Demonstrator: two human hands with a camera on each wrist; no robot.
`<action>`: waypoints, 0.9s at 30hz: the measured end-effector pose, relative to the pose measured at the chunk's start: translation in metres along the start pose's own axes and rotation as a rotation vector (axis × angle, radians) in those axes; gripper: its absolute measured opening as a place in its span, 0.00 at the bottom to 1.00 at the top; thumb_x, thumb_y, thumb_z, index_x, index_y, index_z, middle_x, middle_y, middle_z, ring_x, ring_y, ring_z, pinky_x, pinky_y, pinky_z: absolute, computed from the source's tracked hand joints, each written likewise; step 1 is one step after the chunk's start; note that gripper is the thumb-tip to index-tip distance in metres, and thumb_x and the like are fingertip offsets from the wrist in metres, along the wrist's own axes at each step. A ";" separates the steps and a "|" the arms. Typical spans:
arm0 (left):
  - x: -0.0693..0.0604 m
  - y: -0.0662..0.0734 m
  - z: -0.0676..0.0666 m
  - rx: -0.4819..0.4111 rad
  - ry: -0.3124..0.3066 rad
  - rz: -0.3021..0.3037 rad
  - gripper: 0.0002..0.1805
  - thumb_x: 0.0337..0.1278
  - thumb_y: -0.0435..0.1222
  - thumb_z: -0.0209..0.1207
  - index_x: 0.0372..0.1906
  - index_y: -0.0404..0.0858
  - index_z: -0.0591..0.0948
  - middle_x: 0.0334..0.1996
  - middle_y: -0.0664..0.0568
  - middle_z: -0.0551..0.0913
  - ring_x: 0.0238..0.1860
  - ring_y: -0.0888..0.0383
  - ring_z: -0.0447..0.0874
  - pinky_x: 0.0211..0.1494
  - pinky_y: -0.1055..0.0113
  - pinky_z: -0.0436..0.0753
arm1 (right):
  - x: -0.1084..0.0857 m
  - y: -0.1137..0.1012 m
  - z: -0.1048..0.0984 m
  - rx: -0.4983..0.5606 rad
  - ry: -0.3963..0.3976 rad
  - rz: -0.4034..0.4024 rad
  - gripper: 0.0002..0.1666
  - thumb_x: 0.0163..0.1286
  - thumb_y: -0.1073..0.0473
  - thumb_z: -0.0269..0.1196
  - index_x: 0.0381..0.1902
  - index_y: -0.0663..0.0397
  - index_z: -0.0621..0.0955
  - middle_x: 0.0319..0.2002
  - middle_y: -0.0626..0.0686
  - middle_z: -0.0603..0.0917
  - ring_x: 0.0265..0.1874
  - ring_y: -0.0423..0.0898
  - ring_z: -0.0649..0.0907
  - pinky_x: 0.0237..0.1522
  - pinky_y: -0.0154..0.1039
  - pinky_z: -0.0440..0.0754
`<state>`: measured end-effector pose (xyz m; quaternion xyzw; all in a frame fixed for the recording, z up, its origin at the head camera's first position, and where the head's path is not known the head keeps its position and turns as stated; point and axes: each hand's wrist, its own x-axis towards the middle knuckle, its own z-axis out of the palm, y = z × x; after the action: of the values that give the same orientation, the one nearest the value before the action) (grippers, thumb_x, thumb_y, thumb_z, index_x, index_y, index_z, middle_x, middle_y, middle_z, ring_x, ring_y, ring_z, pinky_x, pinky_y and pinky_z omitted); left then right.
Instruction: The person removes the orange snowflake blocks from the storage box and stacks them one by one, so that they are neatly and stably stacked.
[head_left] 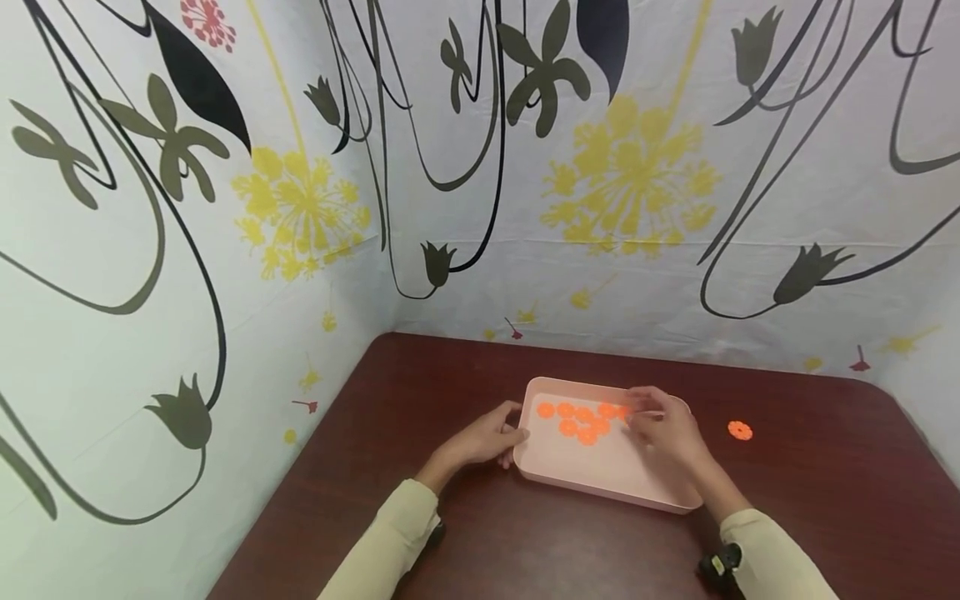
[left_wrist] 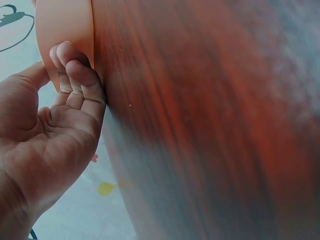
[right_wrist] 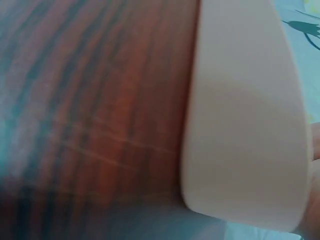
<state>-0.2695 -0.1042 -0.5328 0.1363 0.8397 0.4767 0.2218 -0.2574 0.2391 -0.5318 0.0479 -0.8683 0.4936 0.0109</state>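
Note:
A shallow pale pink tray (head_left: 600,475) lies on the dark table. Inside its left and upper part are several small orange flower-shaped discs (head_left: 567,427). At the tray's left end my left hand (head_left: 483,435) grips the wall, thumb at the rim and fingers curled against the outside; the left wrist view shows this hand (left_wrist: 65,115) against the tray's side (left_wrist: 67,25). Over the tray's right half, my right hand (head_left: 671,429) pinches at an orange disc (head_left: 624,413), partly hidden by its fingertips. The right wrist view shows mostly the tray's outer wall (right_wrist: 245,125).
A single orange flower-shaped disc (head_left: 739,430) lies on the table to the right of the tray. The reddish-brown table (head_left: 570,542) meets a flower-printed cloth (head_left: 480,208) at the back and at both sides.

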 end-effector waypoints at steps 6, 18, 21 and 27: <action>-0.001 0.000 0.001 -0.001 -0.002 0.001 0.32 0.78 0.43 0.59 0.78 0.38 0.64 0.21 0.52 0.82 0.19 0.57 0.78 0.27 0.66 0.79 | 0.002 0.006 0.006 -0.073 0.022 0.023 0.27 0.69 0.66 0.71 0.66 0.59 0.81 0.50 0.65 0.87 0.45 0.53 0.86 0.31 0.36 0.86; 0.000 0.001 0.001 0.028 0.010 -0.025 0.32 0.79 0.45 0.58 0.78 0.39 0.64 0.23 0.51 0.83 0.21 0.57 0.79 0.28 0.66 0.79 | 0.007 0.006 0.009 -0.170 0.074 -0.009 0.23 0.64 0.67 0.74 0.58 0.61 0.86 0.50 0.64 0.90 0.30 0.45 0.84 0.27 0.37 0.81; -0.001 0.002 0.001 0.029 0.010 -0.025 0.32 0.79 0.44 0.59 0.77 0.39 0.64 0.23 0.51 0.83 0.20 0.57 0.78 0.28 0.66 0.79 | 0.009 0.005 0.012 -0.188 0.094 0.003 0.21 0.64 0.66 0.74 0.56 0.61 0.87 0.48 0.63 0.90 0.32 0.47 0.83 0.26 0.37 0.80; 0.000 0.002 0.003 0.030 0.009 -0.019 0.31 0.79 0.42 0.59 0.77 0.38 0.65 0.23 0.50 0.82 0.20 0.57 0.78 0.27 0.66 0.78 | 0.010 0.007 0.014 -0.210 0.134 -0.020 0.19 0.62 0.66 0.76 0.51 0.62 0.88 0.38 0.60 0.90 0.28 0.47 0.81 0.23 0.37 0.77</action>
<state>-0.2679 -0.1014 -0.5325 0.1293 0.8489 0.4625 0.2207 -0.2680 0.2301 -0.5442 0.0218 -0.9120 0.4020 0.0788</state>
